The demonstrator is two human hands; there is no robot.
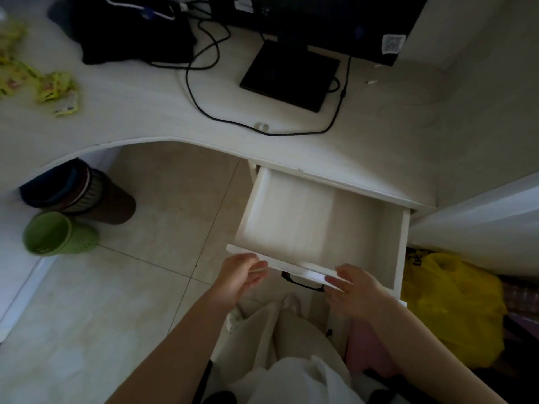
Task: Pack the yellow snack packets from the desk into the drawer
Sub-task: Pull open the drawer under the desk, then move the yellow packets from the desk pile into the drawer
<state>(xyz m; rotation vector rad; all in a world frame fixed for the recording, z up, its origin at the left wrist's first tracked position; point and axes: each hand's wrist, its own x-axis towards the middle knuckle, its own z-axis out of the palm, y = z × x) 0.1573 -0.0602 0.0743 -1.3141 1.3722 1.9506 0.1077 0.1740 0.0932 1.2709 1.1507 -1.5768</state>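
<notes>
Several yellow snack packets point(55, 90) lie in a loose heap at the far left of the white desk point(151, 112), with more packets point(11, 68) at the left frame edge. The white drawer point(309, 217) under the desk's right part is pulled out and holds nothing. My left hand point(240, 277) touches the left part of the drawer's front panel with relaxed fingers. My right hand point(357, 285) rests its straight fingers on the panel's top edge, just right of the black handle point(303, 283). Neither hand holds a packet.
A monitor base point(288, 74), black cables point(204, 91) and a dark bundle point(131, 33) occupy the back of the desk. A brown bin point(87, 196) and a green bin point(58, 233) lie on the tiled floor under the desk. A yellow bag point(449, 310) sits right of the drawer.
</notes>
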